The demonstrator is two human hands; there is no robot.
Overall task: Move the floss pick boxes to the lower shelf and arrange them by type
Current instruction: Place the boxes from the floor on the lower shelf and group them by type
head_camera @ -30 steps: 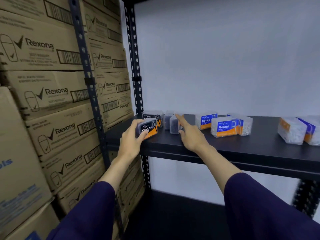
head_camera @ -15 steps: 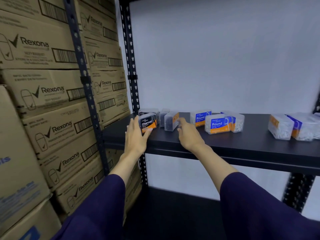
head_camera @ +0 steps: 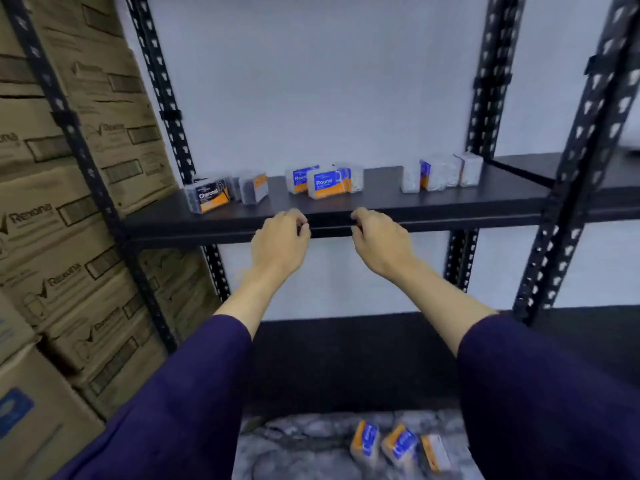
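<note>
- Rexona cartons [head_camera: 62,216] stacked far left, outside the rack; not part of the job.
- Charcoal box [head_camera: 209,196] at left end of shelf [head_camera: 433,202], second dark box [head_camera: 254,189] just beside it.
- Round boxes [head_camera: 327,183] mid-shelf, front one overlapping the rear; need squaring into one row.
- White-pick boxes [head_camera: 441,173] grouped further right, apart from the Round pair.
- Left hand [head_camera: 280,242] at shelf front edge, fingers curled, holding nothing.
- Right hand [head_camera: 379,242] likewise curled and empty, near the left.
- Likely between picks: best to reach for loose boxes [head_camera: 398,445] lying on grey surface below, blurred.
- Should read label before placing, blue ones next to the Round pair, labels facing out, gaps kept between types.
</note>
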